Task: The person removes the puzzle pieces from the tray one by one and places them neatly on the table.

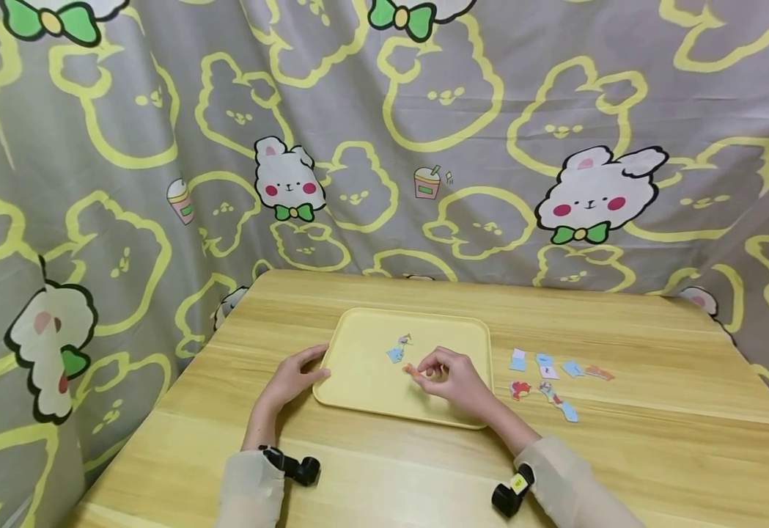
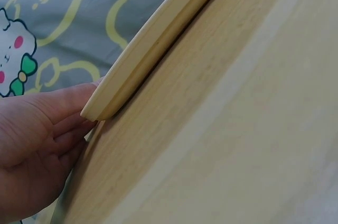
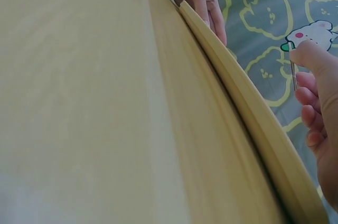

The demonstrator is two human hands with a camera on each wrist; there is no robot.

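A yellow tray (image 1: 358, 389) lies on the wooden table. My left hand (image 1: 292, 378) rests at its left edge, thumb and forefinger touching the rim. In the left wrist view the left hand (image 2: 42, 139) lies against the tray's corner (image 2: 142, 55), its fingers loosely bent. Over the tray, my right hand (image 1: 453, 378) pinches a small orange puzzle piece (image 1: 410, 370) between thumb and fingertips. The right wrist view shows the piece edge-on as a thin strip (image 3: 293, 71). Just up and left of it, light blue and multicoloured puzzle pieces (image 1: 395, 353) lie close together on the tray.
Right of the tray, several loose puzzle pieces lie on the table: blue-and-white ones (image 1: 545, 365), a red one (image 1: 520, 389), an orange one (image 1: 600, 372) and a blue-and-red cluster (image 1: 565, 408). A grey curtain (image 1: 358, 110) with rabbit prints hangs behind the table and down its sides.
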